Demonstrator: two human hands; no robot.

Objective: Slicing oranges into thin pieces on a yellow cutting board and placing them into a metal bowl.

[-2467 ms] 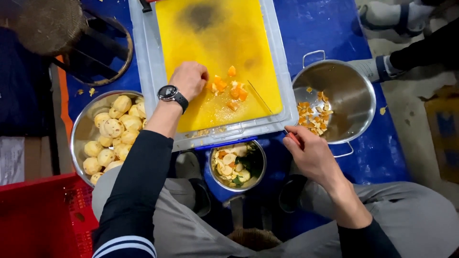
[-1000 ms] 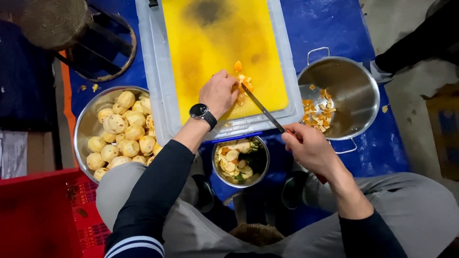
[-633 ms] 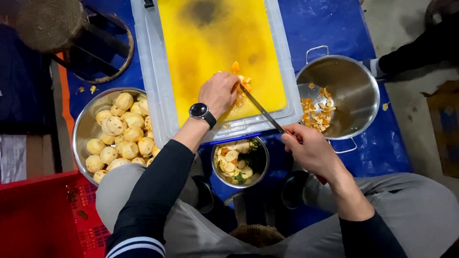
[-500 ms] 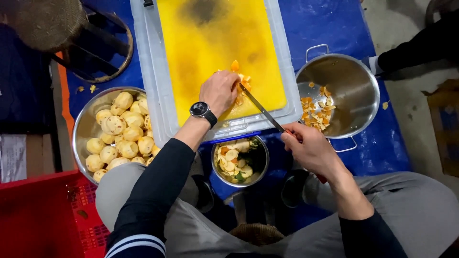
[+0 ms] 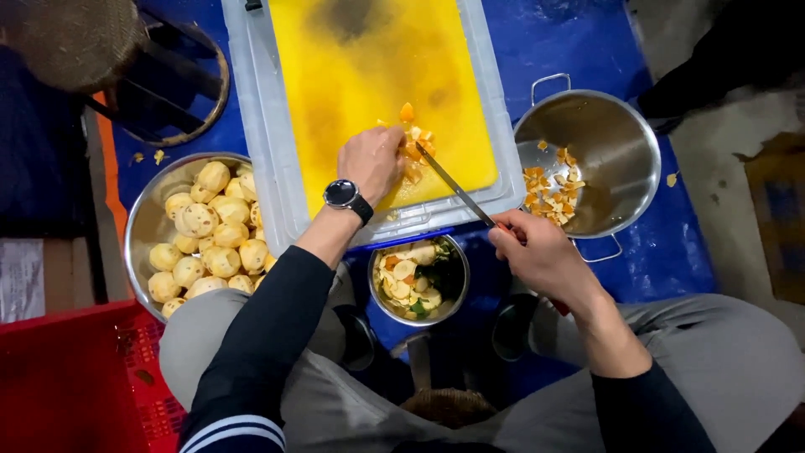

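My left hand (image 5: pixel 371 163), with a black watch on the wrist, presses down on orange fruit pieces (image 5: pixel 413 143) on a yellow cutting board (image 5: pixel 369 75). My right hand (image 5: pixel 537 252) grips a knife (image 5: pixel 457 186) whose blade points up-left and touches the pieces beside my left fingers. The board lies on a clear plastic box lid (image 5: pixel 260 151).
A steel bowl (image 5: pixel 147 226) of peeled round fruit (image 5: pixel 210 235) sits at left. A small bowl (image 5: pixel 419 281) of scraps is between my knees. A steel pot (image 5: pixel 608 155) with cut pieces stands at right. A red crate (image 5: pixel 67 377) is at lower left, a stool (image 5: pixel 75 38) at top left.
My right hand took up the knife and brought it to the board. My left hand gathered the orange pieces, and the blade has kept working beside it.
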